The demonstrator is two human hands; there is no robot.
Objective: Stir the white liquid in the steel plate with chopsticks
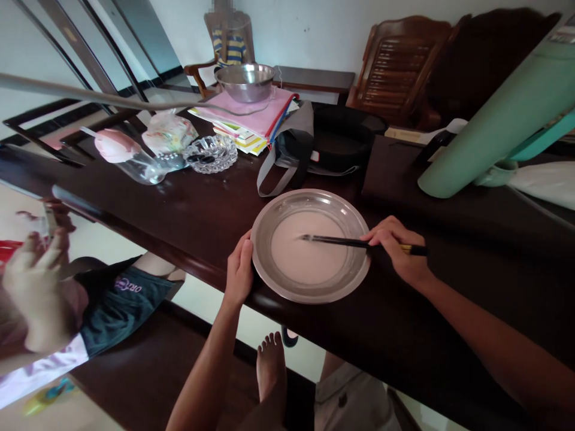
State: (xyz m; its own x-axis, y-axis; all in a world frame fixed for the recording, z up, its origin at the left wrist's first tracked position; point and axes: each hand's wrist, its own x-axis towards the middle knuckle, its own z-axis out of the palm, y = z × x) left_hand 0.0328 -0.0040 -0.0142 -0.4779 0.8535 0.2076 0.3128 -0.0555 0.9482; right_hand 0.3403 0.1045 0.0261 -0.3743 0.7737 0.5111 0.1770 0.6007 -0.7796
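Note:
A wide metal bowl [309,292] stands near the edge of the dark table, holding a smooth, pale, milky mixture [305,257]. My left hand [239,270] grips the bowl's left rim, with the thumb on top and the other fingers partly hidden. A pair of black chopsticks [339,241] with gold bands is pinched in my right hand [401,248], at the bowl's right side. Their tips dip into the mixture near its middle, where the surface is slightly disturbed.
Beyond the bowl lie a black and grey bag [309,143], a glass ashtray [215,154] and another metal bowl [247,84] on stacked books. A green cylinder [498,120] leans at right. At left, another person's hands [40,269] hold a phone-like object. Someone sits at the back.

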